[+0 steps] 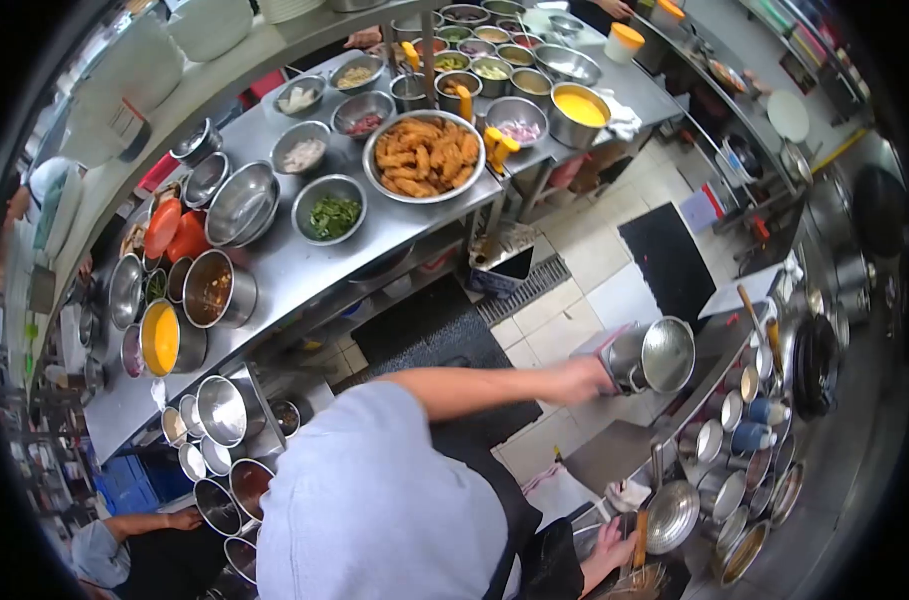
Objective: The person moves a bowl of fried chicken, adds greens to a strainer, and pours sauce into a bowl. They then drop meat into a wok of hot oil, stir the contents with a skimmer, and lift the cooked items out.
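Note:
My left hand (582,380), at the end of an outstretched bare arm and slightly blurred, grips the side of a tilted metal pot (666,355) over the floor gap. Lower down, my right hand (609,550) has its fingers around a wooden handle (641,538) that rises from a pan (642,582). Close to that hand lies a perforated metal ladle (672,515). A crumpled cloth (626,495) sits just above the right hand.
On the steel counter (264,325) stand fried food (426,157), chopped greens (333,215) and yellow liquid (160,340) in metal vessels. Metal cups (707,440) and a dark wok (812,365) line the right side. Black mats (434,325) cover floor tiles. A co-worker's arm (149,524) shows lower left.

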{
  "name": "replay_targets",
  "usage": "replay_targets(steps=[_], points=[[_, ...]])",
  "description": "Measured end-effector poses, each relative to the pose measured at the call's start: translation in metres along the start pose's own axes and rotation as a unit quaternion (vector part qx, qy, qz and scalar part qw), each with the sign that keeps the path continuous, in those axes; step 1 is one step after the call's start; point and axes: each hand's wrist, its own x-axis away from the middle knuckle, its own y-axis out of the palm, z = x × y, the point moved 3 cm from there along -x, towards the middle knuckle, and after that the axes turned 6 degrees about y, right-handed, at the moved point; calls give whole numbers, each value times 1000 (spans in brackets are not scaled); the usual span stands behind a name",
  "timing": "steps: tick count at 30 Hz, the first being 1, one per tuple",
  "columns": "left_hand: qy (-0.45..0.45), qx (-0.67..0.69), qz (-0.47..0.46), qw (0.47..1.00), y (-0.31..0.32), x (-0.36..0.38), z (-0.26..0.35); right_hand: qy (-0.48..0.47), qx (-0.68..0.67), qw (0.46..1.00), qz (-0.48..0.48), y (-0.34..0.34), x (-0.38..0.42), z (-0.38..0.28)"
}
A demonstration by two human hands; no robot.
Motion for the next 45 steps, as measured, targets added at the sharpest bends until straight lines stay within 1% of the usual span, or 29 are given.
replay_targets(steps=[1,2,3,4,5,6,7,8,10,12,13,15,16,17,18,19,20,22,24,26,29,30,32,34,36,38,39,41,45], points=[[-117,-26,107,987,-43,29,-21,-24,45,997,57,16,45,0],[-239,-92,153,954,-122,34,12,-33,72,995,54,25,55,12],[-250,-147,254,923,-189,41,40,-36,116,992,33,33,55,30],[-193,-333,327,863,-251,62,36,-46,170,984,7,45,55,56],[-155,-325,464,809,-307,87,30,-47,232,971,-26,57,52,85],[-154,-325,542,759,-362,116,23,-53,288,954,-57,66,46,113],[-228,-327,595,698,-406,135,33,-55,353,929,-95,81,43,143],[-281,-221,675,646,-437,142,42,-60,410,900,-135,92,36,170],[-338,-205,699,596,-506,206,-13,-83,515,823,-226,113,5,223],[-401,-197,647,617,-543,242,-51,-99,546,777,-297,141,-14,257],[-405,-195,646,617,-551,242,-56,-102,546,766,-323,160,-19,268],[-466,-154,552,674,-548,236,-60,-100,537,756,-360,283,146,202],[-473,-150,548,674,-543,229,-55,-102,523,742,-407,319,156,207],[-470,-149,522,695,-537,216,-49,-144,540,693,-456,354,167,208],[-467,-147,497,717,-529,210,-48,-156,539,669,-488,391,178,211],[-481,-173,473,718,-527,212,-50,-180,556,624,-519,431,211,206],[-483,-169,469,720,-525,211,-48,-155,554,614,-541,465,231,210],[-460,-310,425,716,-520,205,-31,-47,539,589,-600,528,274,221],[-380,-314,457,740,-504,192,-2,33,526,608,-594,571,322,231],[-282,-308,459,784,-483,171,39,135,509,605,-597,597,341,253],[-343,-96,372,857,-438,164,79,220,428,618,-622,614,347,286],[-352,-36,345,869,-420,168,85,247,409,606,-636,617,351,293],[-362,74,304,878,-382,176,90,282,387,616,-626,623,342,314],[-403,38,263,876,-348,194,88,246,380,641,-620,626,348,315],[-424,36,292,857,-319,216,82,237,349,663,-618,628,342,319],[-434,-12,300,849,-299,238,83,225,344,653,-636,622,331,312],[-442,-16,337,831,-287,250,81,219,348,642,-647,610,334,298],[-460,-55,427,777,-263,270,85,217,368,611,-666,595,305,281],[-512,-111,568,635,-186,321,80,201,415,625,-630,548,249,225]])
